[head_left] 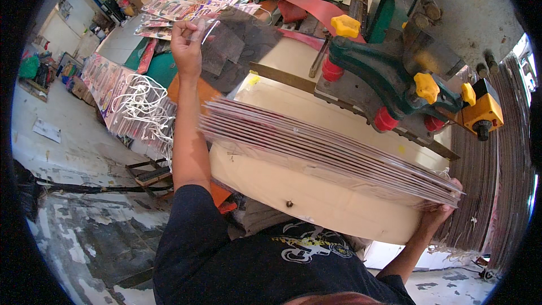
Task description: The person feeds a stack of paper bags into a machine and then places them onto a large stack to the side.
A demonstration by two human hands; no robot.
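Note:
A long stack of thin, plastic-edged sheets [316,149] stands on edge across the cream work surface [254,178] in front of me. My right hand [443,206] grips the stack's right end, fingers wrapped round its corner. Raised past the stack's left end is my left hand [189,42], its thumb and fingers pinched on a small piece of clear plastic [210,31]. Close beyond that hand lie printed plastic bags [169,11]. Behind the stack sits a machine with a dark green arm [361,59], yellow knobs and red feet.
A metal bar [282,76] runs along the machine's front edge. An orange control box [485,112] hangs at the right, before tall bundles of stacked sheets [477,175]. At left, white cords [144,104] top a pile of printed bags. Red strips [316,8] curl at the back.

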